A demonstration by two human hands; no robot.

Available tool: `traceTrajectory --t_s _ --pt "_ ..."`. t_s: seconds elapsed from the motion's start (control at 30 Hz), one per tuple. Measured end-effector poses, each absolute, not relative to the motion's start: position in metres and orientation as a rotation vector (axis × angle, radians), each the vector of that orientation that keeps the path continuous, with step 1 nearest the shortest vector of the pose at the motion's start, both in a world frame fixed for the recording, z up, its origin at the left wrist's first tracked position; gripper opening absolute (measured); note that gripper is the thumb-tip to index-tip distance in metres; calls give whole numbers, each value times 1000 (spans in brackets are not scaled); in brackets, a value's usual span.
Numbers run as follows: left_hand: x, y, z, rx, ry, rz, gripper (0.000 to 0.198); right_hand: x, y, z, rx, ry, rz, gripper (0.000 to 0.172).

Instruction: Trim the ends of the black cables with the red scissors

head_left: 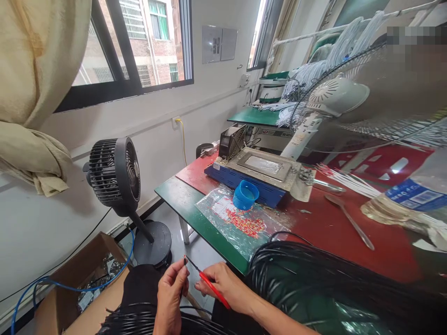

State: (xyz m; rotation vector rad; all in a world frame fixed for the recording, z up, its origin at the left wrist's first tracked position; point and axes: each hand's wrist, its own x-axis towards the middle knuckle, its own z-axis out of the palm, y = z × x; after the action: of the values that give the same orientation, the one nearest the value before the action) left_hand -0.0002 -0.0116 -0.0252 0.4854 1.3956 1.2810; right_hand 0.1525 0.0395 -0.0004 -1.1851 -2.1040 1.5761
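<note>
My left hand [171, 291] is low in view over my lap, its fingers pinched on the end of a thin black wire [184, 261]. My right hand [226, 284] is beside it, closed on a red-handled pointed tool [213, 287] whose dark tip reaches towards the left hand's fingertips. A big bundle of black wires [314, 279] lies over the table's near edge and more black wire lies across my lap [139, 318].
A plastic bag of small red pieces [240, 221] and a blue cup [245, 194] lie on the green and red table [181, 197]. Behind them are a blue-based metal machine [258, 174], a spoon [349, 221] and a plastic bottle [408, 204]. A black floor fan [115, 174] and a cardboard box [70, 284] stand at left.
</note>
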Motion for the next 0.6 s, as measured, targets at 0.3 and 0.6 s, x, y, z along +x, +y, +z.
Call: traceTrajectory --t_s 0.3,0.6 --pt "1 -10 -20 477 1383 1287 40 153 38 2 -1198 -2069 1602 40" --pt "5 -8 -21 289 1242 1288 37 153 37 2 -1186 -1977 1718 41"
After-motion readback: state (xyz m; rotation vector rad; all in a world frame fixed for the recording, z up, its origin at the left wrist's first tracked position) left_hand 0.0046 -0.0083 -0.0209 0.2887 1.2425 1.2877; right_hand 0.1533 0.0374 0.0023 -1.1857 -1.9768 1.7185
